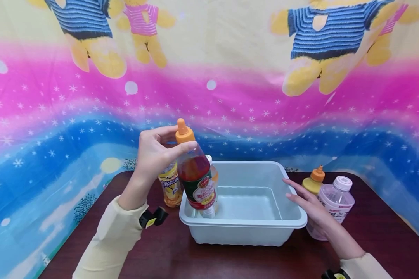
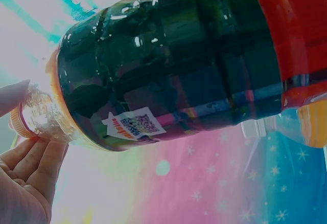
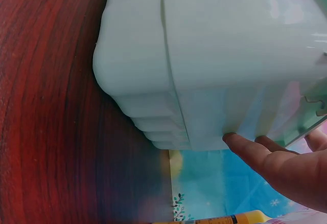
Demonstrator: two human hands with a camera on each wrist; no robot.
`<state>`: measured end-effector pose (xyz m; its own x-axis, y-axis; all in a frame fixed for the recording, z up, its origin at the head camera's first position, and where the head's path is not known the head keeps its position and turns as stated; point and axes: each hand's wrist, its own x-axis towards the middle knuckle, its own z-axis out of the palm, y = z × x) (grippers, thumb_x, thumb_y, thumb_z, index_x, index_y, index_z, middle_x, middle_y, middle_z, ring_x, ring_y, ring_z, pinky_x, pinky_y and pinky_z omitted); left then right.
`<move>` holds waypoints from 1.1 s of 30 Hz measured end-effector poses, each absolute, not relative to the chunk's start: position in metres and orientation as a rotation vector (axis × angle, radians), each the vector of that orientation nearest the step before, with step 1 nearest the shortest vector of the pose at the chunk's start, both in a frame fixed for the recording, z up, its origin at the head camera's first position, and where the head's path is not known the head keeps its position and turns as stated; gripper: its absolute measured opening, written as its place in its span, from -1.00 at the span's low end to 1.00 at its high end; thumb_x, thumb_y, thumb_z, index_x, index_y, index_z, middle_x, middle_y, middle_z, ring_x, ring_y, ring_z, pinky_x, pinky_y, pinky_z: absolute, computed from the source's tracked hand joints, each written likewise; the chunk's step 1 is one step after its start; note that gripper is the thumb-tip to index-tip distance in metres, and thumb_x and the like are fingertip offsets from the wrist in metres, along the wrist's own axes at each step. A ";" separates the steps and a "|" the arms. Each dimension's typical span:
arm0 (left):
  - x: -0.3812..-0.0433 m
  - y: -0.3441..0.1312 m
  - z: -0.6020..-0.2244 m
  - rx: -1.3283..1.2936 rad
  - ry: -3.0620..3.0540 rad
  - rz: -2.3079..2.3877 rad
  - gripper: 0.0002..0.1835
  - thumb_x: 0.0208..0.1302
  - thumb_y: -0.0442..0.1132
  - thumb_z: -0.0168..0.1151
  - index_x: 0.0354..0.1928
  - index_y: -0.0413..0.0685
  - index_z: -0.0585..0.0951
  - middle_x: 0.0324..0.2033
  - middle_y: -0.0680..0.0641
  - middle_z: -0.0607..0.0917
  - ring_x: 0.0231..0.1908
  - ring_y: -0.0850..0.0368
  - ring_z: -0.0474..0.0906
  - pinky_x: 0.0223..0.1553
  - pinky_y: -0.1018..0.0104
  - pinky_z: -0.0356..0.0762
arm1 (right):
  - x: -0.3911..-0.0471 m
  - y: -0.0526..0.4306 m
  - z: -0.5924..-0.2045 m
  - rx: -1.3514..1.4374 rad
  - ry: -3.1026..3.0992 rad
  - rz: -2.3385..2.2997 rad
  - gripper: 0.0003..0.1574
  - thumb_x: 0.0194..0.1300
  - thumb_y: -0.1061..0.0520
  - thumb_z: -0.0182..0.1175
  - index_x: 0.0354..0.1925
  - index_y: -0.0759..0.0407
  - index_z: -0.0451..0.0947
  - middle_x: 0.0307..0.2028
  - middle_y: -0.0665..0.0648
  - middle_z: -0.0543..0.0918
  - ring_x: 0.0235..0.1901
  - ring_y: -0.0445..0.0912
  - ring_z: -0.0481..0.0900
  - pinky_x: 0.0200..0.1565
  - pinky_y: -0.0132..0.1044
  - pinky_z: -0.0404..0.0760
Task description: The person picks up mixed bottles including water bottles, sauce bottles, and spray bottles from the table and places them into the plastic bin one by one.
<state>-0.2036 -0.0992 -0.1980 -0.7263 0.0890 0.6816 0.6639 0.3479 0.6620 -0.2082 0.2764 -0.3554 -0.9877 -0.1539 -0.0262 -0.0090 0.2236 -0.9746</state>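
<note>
My left hand (image 1: 157, 149) grips a squeeze sauce bottle (image 1: 199, 182) at its neck, just under the orange cap. It holds red sauce, wears a dark green label and hangs tilted over the left side of a pale plastic basin (image 1: 244, 232). In the left wrist view, the sauce bottle (image 2: 173, 70) fills most of the picture, a QR sticker on its side. Behind it, partly hidden, a white-capped bottle (image 1: 214, 176) stands at the basin's left. My right hand (image 1: 312, 205) holds the basin's right rim; in the right wrist view its fingers (image 3: 255, 155) touch the outer wall.
Left of the basin stands a yellow-labelled drink bottle (image 1: 170, 186). On the right are a yellow squeeze bottle (image 1: 312, 183) with an orange cap and a clear bottle (image 1: 340, 197) with a white cap. The dark wooden table (image 1: 181, 255) ends at a patterned curtain (image 1: 209, 100).
</note>
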 end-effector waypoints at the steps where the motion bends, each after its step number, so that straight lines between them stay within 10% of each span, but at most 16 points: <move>1: -0.204 -0.098 -0.198 -0.660 -2.072 -1.392 -0.58 -0.06 -0.22 0.43 -0.10 -0.22 0.64 -0.25 -0.13 0.69 -0.33 0.13 0.66 -0.31 0.33 0.60 | -0.208 0.276 -0.355 -0.155 2.360 -1.883 -0.26 0.38 -0.02 -0.06 0.41 0.03 -0.09 0.38 0.36 -0.19 0.26 0.35 0.02 -0.09 0.00 0.55; 33: -0.205 -0.063 -0.205 -0.826 -2.083 -1.565 -0.62 -0.02 -0.30 0.39 -0.10 -0.26 0.62 -0.24 -0.16 0.68 -0.29 0.09 0.66 -0.24 0.30 0.60 | -0.208 0.276 -0.356 -0.145 2.354 -1.895 -0.26 0.38 -0.02 -0.05 0.41 0.01 -0.08 0.38 0.36 -0.19 0.25 0.35 0.03 -0.11 -0.02 0.56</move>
